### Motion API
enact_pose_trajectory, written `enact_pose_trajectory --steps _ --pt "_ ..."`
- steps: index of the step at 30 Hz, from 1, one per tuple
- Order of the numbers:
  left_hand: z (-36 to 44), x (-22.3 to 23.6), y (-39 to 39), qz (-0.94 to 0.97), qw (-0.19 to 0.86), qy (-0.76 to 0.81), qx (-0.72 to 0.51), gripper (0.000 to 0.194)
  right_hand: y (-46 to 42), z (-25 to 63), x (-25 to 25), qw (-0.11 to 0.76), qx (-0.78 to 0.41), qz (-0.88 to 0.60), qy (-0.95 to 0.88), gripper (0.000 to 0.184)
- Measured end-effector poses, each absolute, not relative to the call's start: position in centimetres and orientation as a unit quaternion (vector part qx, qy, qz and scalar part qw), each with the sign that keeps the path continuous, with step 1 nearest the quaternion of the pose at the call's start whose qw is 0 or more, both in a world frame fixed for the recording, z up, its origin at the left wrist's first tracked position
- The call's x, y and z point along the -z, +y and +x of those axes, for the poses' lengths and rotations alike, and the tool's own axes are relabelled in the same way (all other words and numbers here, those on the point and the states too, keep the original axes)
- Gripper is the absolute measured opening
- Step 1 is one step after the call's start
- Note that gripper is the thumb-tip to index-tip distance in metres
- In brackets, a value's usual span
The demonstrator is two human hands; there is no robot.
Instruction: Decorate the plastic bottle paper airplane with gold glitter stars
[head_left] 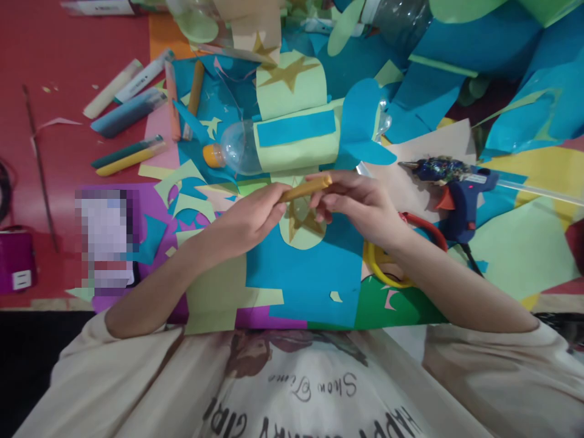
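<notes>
My left hand (255, 219) is closed on one end of a golden-yellow marker (305, 189), pinched between thumb and fingers. At the marker's other end, the curled fingers of my right hand (358, 201) close around it, partly hidden behind it. Under both hands lies a pale green rounded paper strip with a brown-gold star (303, 225). Just beyond is a clear plastic bottle (239, 146) on its side, with an orange cap. Pale green paper (296, 152) with a blue strip wraps the bottle, and blue paper fins (362, 118) stand at its base end.
Several markers (128, 112) lie at left, near a phone (107, 237) with a blurred screen. On the right are a blue hot glue gun (463, 194) and red-and-yellow-handled scissors (387, 274), partly under my right forearm. Paper scraps (182, 188) cover much of the red table (55, 158).
</notes>
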State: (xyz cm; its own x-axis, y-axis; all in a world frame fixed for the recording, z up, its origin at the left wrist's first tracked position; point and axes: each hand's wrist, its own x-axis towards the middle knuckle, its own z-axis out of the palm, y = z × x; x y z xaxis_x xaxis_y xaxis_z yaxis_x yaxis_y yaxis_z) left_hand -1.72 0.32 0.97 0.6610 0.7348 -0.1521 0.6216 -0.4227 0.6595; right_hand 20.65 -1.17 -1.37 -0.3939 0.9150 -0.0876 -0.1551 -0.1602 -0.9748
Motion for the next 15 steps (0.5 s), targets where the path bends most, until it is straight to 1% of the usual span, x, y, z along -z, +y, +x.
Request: enact_pose_trajectory --steps 3,7,10,12,14,15 --pt "-1.3 -0.3 -0.1 0.853 0.352 0.368 -0.114 0.036 -1.2 20.4 1.2 0.383 -0.669 -0.374 -0.515 0.040" --pt "-0.8 -0.1 -0.3 0.863 0.333 0.367 -0.099 0.039 -1.4 20.2 0.6 0.366 -0.647 -0.400 -0.536 0.037" --pt "-1.3 -0.7 0.1 0.864 0.301 0.395 -0.082 0.041 -1.5 20.4 0.7 0.398 -0.621 -0.416 -0.533 0.036" --pt "-2.1 -1.1 0.3 0.853 0.248 0.449 -0.091 0.038 -1.4 20.7 1.0 0.440 -0.586 -0.436 -0.521 0.034" --pt "-3.1 -1.2 0.5 0.854 0.145 0.485 -0.121 0.031 -1.2 20.9 1.5 0.465 -0.548 -0.463 -0.518 0.036" --pt "-3.5 -1.1 0.5 0.868 0.079 0.469 -0.143 0.029 -1.1 21.0 1.6 0.468 -0.536 -0.474 -0.519 0.040"
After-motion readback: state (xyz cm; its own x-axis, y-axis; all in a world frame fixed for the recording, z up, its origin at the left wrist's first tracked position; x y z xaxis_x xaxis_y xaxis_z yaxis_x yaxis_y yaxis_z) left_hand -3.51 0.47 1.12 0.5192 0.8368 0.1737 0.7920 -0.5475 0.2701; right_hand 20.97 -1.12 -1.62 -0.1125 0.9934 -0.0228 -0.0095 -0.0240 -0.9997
